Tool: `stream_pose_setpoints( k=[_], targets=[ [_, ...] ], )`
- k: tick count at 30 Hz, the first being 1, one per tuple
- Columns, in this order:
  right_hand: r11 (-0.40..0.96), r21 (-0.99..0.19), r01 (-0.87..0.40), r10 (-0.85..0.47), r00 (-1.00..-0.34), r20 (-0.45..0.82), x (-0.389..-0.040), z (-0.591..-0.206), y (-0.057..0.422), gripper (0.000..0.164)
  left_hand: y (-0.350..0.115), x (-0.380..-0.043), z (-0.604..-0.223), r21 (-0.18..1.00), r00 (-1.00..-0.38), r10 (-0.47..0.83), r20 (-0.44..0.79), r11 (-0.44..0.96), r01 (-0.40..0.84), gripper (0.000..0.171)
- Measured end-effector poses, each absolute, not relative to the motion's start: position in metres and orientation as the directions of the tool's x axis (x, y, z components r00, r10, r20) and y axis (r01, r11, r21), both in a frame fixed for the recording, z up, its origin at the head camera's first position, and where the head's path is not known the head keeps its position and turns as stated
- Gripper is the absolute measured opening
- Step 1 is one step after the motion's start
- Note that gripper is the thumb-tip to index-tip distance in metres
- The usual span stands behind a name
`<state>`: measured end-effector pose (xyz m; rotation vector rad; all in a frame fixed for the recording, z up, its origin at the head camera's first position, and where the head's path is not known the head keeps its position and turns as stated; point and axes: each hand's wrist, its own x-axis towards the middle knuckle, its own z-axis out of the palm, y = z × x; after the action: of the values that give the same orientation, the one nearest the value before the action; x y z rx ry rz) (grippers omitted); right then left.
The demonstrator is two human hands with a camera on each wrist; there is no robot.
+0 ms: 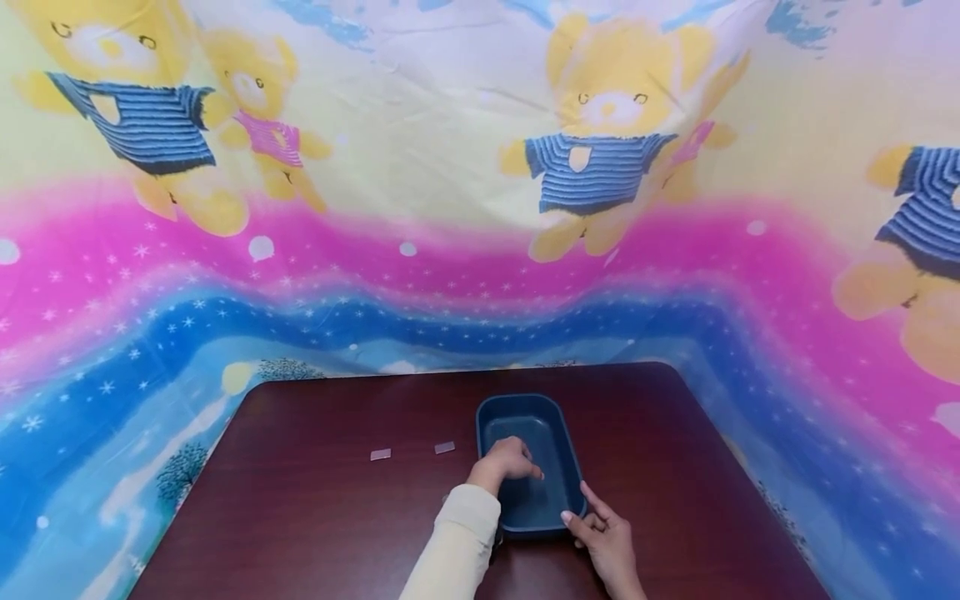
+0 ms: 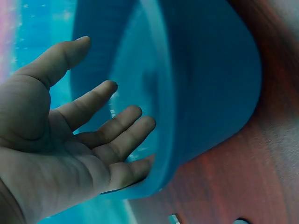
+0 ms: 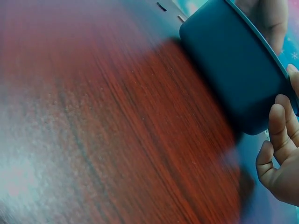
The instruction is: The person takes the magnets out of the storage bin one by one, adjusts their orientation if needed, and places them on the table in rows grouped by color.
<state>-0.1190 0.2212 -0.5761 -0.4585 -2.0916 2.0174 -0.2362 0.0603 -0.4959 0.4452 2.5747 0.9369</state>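
A deep dark-blue rectangular container [image 1: 551, 433] with rounded corners stands on the table. My left hand [image 1: 512, 458], in a cream sleeve, reaches over its left rim. In the left wrist view that hand's fingers [image 2: 126, 128] are spread and loosely bent over the container's inside [image 2: 135, 84], holding nothing. My right hand [image 1: 606, 533] holds the container's near right corner, thumb at the near rim and forefinger along the right side. The right wrist view shows its fingers [image 3: 278, 123] against the outer wall [image 3: 229, 65].
Two small, flat, pinkish rectangular pieces lie left of the container, one farther left [image 1: 381, 454] and one nearer it [image 1: 445, 447]. The dark reddish-brown table [image 1: 315, 517] has rounded far corners. Behind it hangs a cloth [image 1: 420, 167] printed with bears.
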Motion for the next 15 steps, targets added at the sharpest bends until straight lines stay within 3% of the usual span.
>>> stream_pose_setpoints(
  k=[8, 15],
  targets=[
    [0.007, -0.996, 0.086, 0.353, -0.932, -0.078, -0.118, -0.579, 0.22, 0.063, 0.063, -0.24, -0.517, 0.667, -0.9, 0.352, -0.259, 0.738, 0.097, 0.023],
    [0.027, -0.996, 0.088, 0.361, -0.93, -0.072, -0.119, -0.577, 0.221, 0.063, 0.067, -0.247, -0.529, 0.715, -0.92, 0.322, -0.224, 0.696, 0.07, 0.045]
  ],
)
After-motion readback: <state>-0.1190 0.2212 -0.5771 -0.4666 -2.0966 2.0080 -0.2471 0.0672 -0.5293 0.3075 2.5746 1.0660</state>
